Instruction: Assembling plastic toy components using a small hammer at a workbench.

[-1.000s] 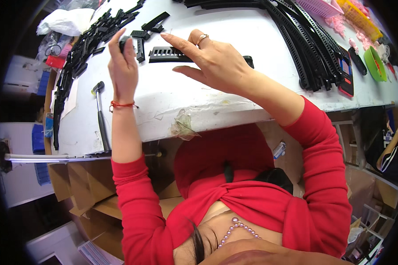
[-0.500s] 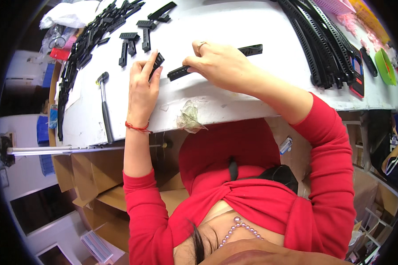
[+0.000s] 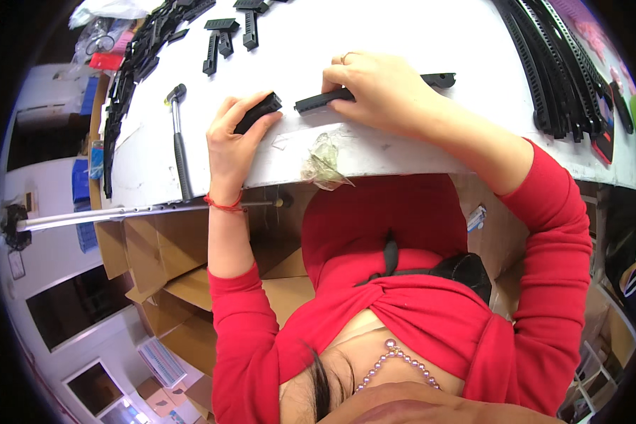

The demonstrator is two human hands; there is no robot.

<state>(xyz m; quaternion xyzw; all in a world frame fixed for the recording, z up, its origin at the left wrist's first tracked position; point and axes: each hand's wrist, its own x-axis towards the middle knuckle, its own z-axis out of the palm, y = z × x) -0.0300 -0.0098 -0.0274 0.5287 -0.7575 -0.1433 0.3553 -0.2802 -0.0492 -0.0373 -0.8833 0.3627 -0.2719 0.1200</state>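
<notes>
Between the thumb and fingers of my left hand [image 3: 234, 134] is a short black plastic piece [image 3: 261, 113], its end facing right. My right hand [image 3: 378, 92] grips a long, narrow black plastic strip [image 3: 318, 101] from above. The strip's left end points at the short piece, with a small gap between the two. Its far end sticks out to the right, past my wrist. Both hands are just above the white table [image 3: 431, 155], near its front edge.
Several short black pieces [image 3: 250, 32] lie beyond my left hand, beside a long heap of black parts [image 3: 138, 63]. A hammer [image 3: 179, 141] lies at the left. Crumpled clear plastic [image 3: 324, 162] sits at the front edge. Long black perforated strips [image 3: 555, 78] are stacked at the right.
My left hand has turned the short piece so its end faces the strip. The strip, in my right hand, is turned so its smooth side shows. The whole view has shifted slightly.
</notes>
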